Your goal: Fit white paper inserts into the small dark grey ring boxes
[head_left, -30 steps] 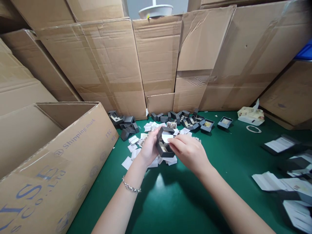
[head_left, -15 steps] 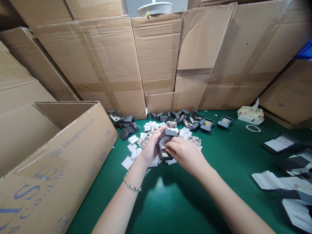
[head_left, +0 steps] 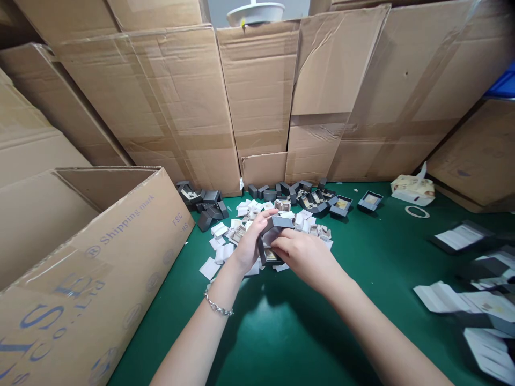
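Note:
My left hand [head_left: 248, 242] is wrapped round the left side of a small dark jewelry box [head_left: 279, 221], held with its lid raised above the green table. White lining shows inside the lid, and a pale insert lies in the base. My right hand [head_left: 306, 254] reaches into the box from the right, its fingers bent together against the white lining. Those fingertips are partly hidden, so what they pinch cannot be made out. Under and behind the box spreads a pile of white inserts and papers [head_left: 224, 253].
Dark boxes [head_left: 211, 203] are heaped at the back left, with more open ones [head_left: 316, 201] at the back. A large carton [head_left: 132, 257] stands left. On the right are a tissue pack [head_left: 412, 191], a white ring [head_left: 417, 212] and blurred open boxes [head_left: 462, 236]. Cardboard walls enclose the table.
The box has tipped slightly, so more of its lid's outer face shows. My right fingers have shifted a little within it; my left hand keeps its hold.

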Demonstrator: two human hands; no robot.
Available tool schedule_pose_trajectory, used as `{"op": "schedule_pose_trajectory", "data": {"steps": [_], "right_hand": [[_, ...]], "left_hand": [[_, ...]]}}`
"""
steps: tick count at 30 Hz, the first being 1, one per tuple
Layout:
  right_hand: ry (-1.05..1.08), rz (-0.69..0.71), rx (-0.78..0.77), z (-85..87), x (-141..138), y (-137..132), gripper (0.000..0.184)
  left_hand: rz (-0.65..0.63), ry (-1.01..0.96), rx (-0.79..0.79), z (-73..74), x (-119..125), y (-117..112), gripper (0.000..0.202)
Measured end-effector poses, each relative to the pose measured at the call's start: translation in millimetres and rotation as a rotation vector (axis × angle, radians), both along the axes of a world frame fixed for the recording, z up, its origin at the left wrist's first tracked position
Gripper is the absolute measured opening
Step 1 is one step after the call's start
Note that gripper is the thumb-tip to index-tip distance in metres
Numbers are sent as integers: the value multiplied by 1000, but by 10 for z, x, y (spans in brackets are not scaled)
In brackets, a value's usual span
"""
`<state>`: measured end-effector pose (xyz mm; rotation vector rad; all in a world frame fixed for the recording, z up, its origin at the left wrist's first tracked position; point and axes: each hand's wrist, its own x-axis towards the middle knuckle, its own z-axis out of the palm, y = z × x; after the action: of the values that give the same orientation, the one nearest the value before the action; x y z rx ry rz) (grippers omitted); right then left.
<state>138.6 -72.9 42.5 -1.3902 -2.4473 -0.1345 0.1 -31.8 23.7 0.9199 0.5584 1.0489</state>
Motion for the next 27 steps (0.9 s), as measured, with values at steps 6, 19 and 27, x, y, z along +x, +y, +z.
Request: {"op": "schedule_pose_trajectory", "data": {"steps": [6, 19, 27], "right_hand": [[-19, 44, -40, 24, -20, -4, 18], [-16, -26, -154, 71, -49, -28, 24], [127, -12, -342, 187, -22, -89, 29]], "left_hand": [[-13, 7, 43, -42, -3, 15, 38], [17, -11, 31, -34, 8, 15, 37], [32, 71, 96, 9, -68, 0, 69]]}}
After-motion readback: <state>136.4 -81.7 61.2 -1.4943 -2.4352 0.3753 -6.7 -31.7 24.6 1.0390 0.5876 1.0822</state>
